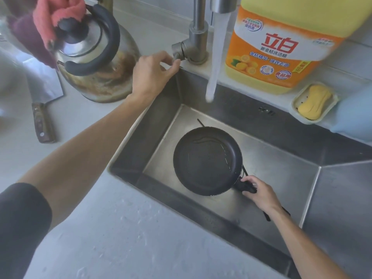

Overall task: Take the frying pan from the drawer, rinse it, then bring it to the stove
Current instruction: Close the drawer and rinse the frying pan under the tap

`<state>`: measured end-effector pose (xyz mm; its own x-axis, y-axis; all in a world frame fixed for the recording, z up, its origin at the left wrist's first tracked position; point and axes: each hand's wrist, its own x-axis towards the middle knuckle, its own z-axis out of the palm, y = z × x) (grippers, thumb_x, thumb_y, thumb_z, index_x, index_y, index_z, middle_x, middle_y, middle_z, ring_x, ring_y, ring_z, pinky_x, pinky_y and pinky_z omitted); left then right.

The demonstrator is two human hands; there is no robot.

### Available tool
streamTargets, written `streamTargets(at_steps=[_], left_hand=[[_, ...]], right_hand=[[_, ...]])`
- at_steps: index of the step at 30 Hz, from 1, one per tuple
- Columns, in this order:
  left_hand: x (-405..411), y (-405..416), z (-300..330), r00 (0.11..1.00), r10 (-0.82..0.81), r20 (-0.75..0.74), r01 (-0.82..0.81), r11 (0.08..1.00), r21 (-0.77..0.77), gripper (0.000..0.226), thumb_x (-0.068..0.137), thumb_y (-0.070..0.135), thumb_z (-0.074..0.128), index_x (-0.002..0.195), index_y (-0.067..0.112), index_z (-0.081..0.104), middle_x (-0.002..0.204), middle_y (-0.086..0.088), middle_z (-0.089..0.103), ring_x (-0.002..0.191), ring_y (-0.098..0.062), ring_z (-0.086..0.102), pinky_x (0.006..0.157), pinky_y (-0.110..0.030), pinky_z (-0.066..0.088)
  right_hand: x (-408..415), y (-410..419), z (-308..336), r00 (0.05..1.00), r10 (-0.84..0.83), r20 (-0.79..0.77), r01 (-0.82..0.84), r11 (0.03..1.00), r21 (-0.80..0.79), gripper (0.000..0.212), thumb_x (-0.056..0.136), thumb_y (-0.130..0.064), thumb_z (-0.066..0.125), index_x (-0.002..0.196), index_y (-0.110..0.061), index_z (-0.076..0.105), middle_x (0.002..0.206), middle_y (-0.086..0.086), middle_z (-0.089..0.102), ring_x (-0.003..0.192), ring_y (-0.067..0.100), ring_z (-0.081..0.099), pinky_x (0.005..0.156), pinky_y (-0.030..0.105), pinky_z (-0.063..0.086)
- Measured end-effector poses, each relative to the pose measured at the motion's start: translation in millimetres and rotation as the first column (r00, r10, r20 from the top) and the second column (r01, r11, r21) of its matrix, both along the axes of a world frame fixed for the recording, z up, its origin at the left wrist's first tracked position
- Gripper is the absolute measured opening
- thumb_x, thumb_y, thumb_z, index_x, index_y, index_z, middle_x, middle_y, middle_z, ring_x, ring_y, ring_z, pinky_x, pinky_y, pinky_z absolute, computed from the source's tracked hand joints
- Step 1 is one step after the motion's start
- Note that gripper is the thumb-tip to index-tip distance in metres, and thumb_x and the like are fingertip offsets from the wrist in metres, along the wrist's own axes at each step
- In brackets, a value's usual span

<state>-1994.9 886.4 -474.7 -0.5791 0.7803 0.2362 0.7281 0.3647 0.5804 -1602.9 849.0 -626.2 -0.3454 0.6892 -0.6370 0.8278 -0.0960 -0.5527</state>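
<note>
Looking through head view, I see frying pan [207,161] low inside sink [281,178], dark, little water pooled in it. Right hand [259,193] holds pan handle [246,187], grip wrapped closed around it. Left hand [155,72] reaches to tap lever [177,55], fingers pinched on it. Water stream [216,57] runs from tap [198,29], falls behind pan, not onto it. On table [120,228] left of sink: kettle [96,63], cleaver [43,101]. Behind sink: detergent jug [281,47], yellow soap in dish [315,102].
</note>
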Motion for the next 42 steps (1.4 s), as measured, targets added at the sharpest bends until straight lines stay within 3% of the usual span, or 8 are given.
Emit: streamTargets(at_steps=[4,6,10,12,19,26,35,42], left_hand=[[21,-32,-25,0.969,0.047,0.243,-0.054,0.998,0.022,0.036,0.079,0.053,0.063,0.094,0.021,0.059,0.080,0.010,0.065,0.066,-0.012,0.064,0.065,-0.027,0.050],[37,-56,-56,0.985,-0.064,0.162,0.108,0.954,-0.280,0.025,0.081,0.046,0.062,0.095,0.025,0.060,0.088,0.008,0.066,0.078,-0.014,0.064,0.071,-0.028,0.047],[62,-83,-116,0.910,-0.242,0.338,0.413,0.442,-0.797,0.040,0.085,0.030,0.061,0.124,0.026,0.051,0.133,-0.007,0.045,0.111,-0.028,0.056,0.085,-0.034,0.042],[66,-88,-130,0.896,-0.225,0.384,0.443,0.368,-0.818,0.043,0.089,0.030,0.057,0.131,0.027,0.046,0.133,-0.008,0.045,0.112,-0.027,0.055,0.081,-0.032,0.040],[50,-94,-114,0.901,-0.166,0.402,0.418,0.586,-0.695,0.040,0.085,0.020,0.056,0.124,0.029,0.057,0.110,-0.004,0.064,0.107,-0.023,0.060,0.085,-0.028,0.043],[39,-87,-56,0.893,-0.296,0.339,0.448,0.508,-0.736,0.029,0.078,0.032,0.060,0.107,0.035,0.066,0.093,0.009,0.070,0.094,-0.014,0.060,0.084,-0.028,0.046],[57,-117,-94,0.841,-0.256,0.477,0.540,0.349,-0.765,0.036,0.081,0.026,0.066,0.116,0.026,0.062,0.084,0.011,0.054,0.086,-0.015,0.051,0.082,-0.028,0.045],[67,-121,-96,0.929,-0.175,0.326,0.354,0.677,-0.645,0.039,0.074,0.022,0.069,0.113,0.023,0.064,0.086,0.004,0.060,0.087,-0.019,0.060,0.072,-0.024,0.043]], right_hand=[[1,-6,-5,0.995,0.081,0.056,-0.084,0.995,0.058,0.040,0.071,-0.014,0.074,0.098,-0.033,0.051,0.101,-0.009,0.064,0.091,0.020,0.059,0.074,0.031,0.042],[-1,-8,-7,0.992,0.100,0.076,-0.108,0.988,0.112,0.041,0.072,-0.015,0.074,0.100,-0.032,0.049,0.101,-0.008,0.065,0.090,0.020,0.062,0.072,0.031,0.042],[-2,-7,-4,0.999,0.039,0.005,-0.039,0.994,0.105,0.041,0.070,-0.017,0.077,0.093,-0.041,0.052,0.096,-0.014,0.064,0.092,0.010,0.060,0.075,0.029,0.041],[-1,-4,-1,1.000,0.031,0.005,-0.031,0.992,0.124,0.046,0.067,-0.019,0.079,0.090,-0.048,0.053,0.094,-0.015,0.064,0.092,0.006,0.058,0.077,0.027,0.039],[14,5,6,0.997,-0.004,-0.080,0.001,0.999,-0.043,0.047,0.062,-0.018,0.083,0.095,-0.045,0.063,0.098,-0.013,0.069,0.096,0.005,0.063,0.089,0.030,0.045],[19,9,31,0.980,0.112,-0.164,-0.144,0.970,-0.194,0.046,0.063,-0.014,0.083,0.099,-0.034,0.065,0.090,-0.014,0.073,0.094,0.005,0.067,0.080,0.005,0.044],[-4,68,116,0.803,0.548,0.233,-0.594,0.768,0.240,0.046,0.072,-0.032,0.075,0.112,-0.045,0.057,0.099,-0.013,0.070,0.095,0.017,0.065,0.078,0.034,0.049],[-5,67,127,0.802,0.509,0.312,-0.581,0.545,0.605,0.041,0.069,-0.020,0.079,0.108,-0.028,0.065,0.080,0.000,0.068,0.068,0.028,0.058,0.060,0.032,0.041]])
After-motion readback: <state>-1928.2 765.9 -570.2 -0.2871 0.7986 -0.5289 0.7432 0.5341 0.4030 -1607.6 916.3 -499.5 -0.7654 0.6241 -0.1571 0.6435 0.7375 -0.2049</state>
